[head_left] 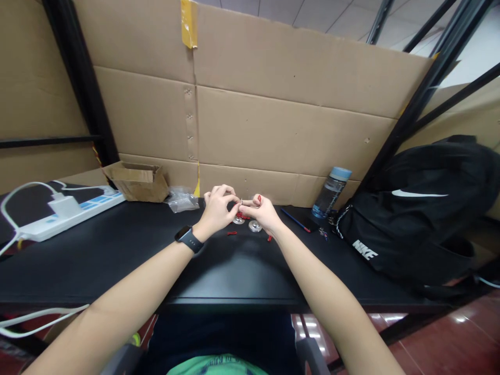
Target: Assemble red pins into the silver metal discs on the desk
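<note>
- Silvery piece (241, 201), just one, thin and small: it was between the fingertips of both hands, above the far half of the desk (242, 276), near the middle of its width.
- Left hand (219, 209): thumb and forefinger were pinched together on that piece; one dark watch (189, 238) circled the wrist.
- Right hand (265, 212): thumb and forefinger were closed on the same piece, and one red loop (259, 198) showed at its curled fingers.
- Two metal discs (255, 226) lay side by side below the hands, a gap between them. Red bits (244, 215) lay behind, partly hidden, too covered to count.
- Two red pieces (232, 233) lay apart on the nearer side of the discs, one to the left, one to the right.
- To the right were one blue and red pen (296, 220), one small metallic cluster (323, 233) and, towards the far edge, one blue-capped bottle (332, 192).
- One black backpack (422, 208) filled the right end.
- Near the far edge, left of the hands, sat one clear plastic bag (183, 199) and one open cardboard box (136, 181).
- One white power strip (74, 216) ran slantwise across the far left corner, two plugs in it.
</note>
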A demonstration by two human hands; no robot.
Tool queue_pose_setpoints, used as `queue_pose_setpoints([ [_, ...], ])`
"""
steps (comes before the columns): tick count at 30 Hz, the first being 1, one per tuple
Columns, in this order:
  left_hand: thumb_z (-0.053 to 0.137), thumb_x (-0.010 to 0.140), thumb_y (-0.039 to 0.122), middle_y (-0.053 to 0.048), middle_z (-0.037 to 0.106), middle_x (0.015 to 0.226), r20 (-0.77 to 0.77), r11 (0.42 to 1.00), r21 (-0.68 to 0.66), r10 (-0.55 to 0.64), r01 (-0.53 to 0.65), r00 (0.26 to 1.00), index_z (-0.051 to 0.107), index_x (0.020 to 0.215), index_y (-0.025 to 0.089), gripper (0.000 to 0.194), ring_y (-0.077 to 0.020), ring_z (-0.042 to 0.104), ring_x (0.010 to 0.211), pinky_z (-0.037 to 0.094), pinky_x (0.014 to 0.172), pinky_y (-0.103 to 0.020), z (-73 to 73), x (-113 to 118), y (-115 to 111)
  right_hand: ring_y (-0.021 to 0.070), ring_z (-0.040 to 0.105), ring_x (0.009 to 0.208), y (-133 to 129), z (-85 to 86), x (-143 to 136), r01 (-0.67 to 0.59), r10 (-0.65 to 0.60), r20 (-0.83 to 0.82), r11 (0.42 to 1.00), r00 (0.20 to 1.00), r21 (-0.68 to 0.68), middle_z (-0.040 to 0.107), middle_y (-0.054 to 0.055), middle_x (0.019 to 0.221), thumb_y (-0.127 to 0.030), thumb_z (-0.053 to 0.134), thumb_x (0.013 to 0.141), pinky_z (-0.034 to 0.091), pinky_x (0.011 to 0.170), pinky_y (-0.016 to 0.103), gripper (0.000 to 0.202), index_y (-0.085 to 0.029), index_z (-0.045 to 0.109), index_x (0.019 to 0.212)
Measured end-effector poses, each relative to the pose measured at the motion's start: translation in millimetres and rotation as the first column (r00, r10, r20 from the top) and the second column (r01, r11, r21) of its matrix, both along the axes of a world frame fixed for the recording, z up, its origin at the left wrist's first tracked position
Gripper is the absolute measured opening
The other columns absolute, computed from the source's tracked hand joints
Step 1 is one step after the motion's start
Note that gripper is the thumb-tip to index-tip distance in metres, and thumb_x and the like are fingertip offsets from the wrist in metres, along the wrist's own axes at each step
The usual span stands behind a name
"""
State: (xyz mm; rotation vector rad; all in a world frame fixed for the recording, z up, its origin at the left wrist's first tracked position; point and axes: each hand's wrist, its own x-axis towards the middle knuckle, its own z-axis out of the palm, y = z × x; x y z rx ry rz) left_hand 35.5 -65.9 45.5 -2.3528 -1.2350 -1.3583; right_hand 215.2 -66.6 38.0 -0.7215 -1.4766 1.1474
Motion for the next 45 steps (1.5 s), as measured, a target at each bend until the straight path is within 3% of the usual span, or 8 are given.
queue_pose_setpoints([
  [3, 0.065, 0.086, 0.028, -0.008, 0.063, 0.107, -0.018, 1.000, -0.020, 0.022, -0.022, 1.000, 0.072, 0.078, 0.022, 0.011, -0.0288, 0.051, 0.110, 0.034, 0.089, -0.045, -1.3, -2.3, 4.2, 0.0266, 0.073, 0.101, -0.5, 0.9, -0.8, -0.007, 0.007, 0.027, 1.000, 1.000, 0.027, 0.074, 0.010, 0.114, -0.040, 0.091, 0.059, 0.059, 0.091, 0.045, 0.068, -0.026, 0.026, 0.078],
  [8, 0.067, 0.083, 0.025, -0.007, 0.064, 0.110, -0.078, 0.999, -0.032, -0.009, 0.006, 0.997, 0.071, 0.079, 0.022, 0.007, -0.0286, 0.051, 0.110, 0.035, 0.087, -0.044, -4.3, -3.5, 8.1, 0.0263, 0.073, 0.102, 2.9, -0.9, -1.2, 0.045, -0.047, 0.028, 0.997, 0.998, 0.056, 0.072, 0.011, 0.117, -0.037, 0.091, 0.057, 0.058, 0.095, 0.047, 0.067, -0.026, 0.027, 0.077],
  [20, 0.073, 0.081, 0.033, -0.006, 0.065, 0.109, -0.032, 0.998, -0.049, -0.028, 0.026, 0.999, 0.074, 0.077, 0.022, 0.011, -0.0281, 0.052, 0.111, 0.035, 0.088, -0.043, -2.3, -6.7, 10.7, 0.0267, 0.073, 0.102, 8.0, -3.9, 0.7, 0.004, -0.011, 0.063, 0.994, 0.998, 0.106, 0.072, 0.011, 0.120, -0.035, 0.091, 0.060, 0.058, 0.094, 0.049, 0.064, -0.026, 0.029, 0.075],
  [28, 0.068, 0.084, 0.034, -0.004, 0.066, 0.102, 0.099, 0.989, -0.142, -0.024, 0.038, 0.995, 0.075, 0.078, 0.024, 0.014, -0.0237, 0.055, 0.104, 0.038, 0.091, -0.040, -2.3, -5.4, 12.9, 0.0275, 0.073, 0.105, 12.4, -7.2, 3.6, 0.003, -0.006, 0.033, 0.995, 0.999, 0.098, 0.071, 0.013, 0.123, -0.031, 0.090, 0.059, 0.058, 0.095, 0.048, 0.063, -0.025, 0.030, 0.076],
  [37, 0.071, 0.082, 0.029, -0.005, 0.065, 0.100, 0.102, 0.998, -0.066, 0.020, -0.013, 0.995, 0.074, 0.074, 0.023, 0.010, -0.0247, 0.056, 0.103, 0.037, 0.092, -0.042, 0.9, -3.3, 6.9, 0.0278, 0.073, 0.106, 6.1, -7.7, -1.7, -0.015, 0.017, -0.047, 0.998, 0.999, 0.053, 0.071, 0.012, 0.124, -0.030, 0.090, 0.060, 0.058, 0.097, 0.049, 0.063, -0.025, 0.030, 0.077],
  [45, 0.069, 0.085, 0.031, -0.003, 0.064, 0.098, 0.154, 0.992, -0.044, -0.107, 0.115, 0.982, 0.075, 0.079, 0.024, 0.011, -0.0215, 0.057, 0.099, 0.041, 0.092, -0.038, -3.4, -5.7, 13.5, 0.0297, 0.072, 0.108, 6.9, -7.4, -0.1, -0.019, 0.023, -0.081, 0.999, 0.996, 0.047, 0.071, 0.012, 0.124, -0.029, 0.089, 0.063, 0.058, 0.095, 0.048, 0.060, -0.025, 0.031, 0.077],
])
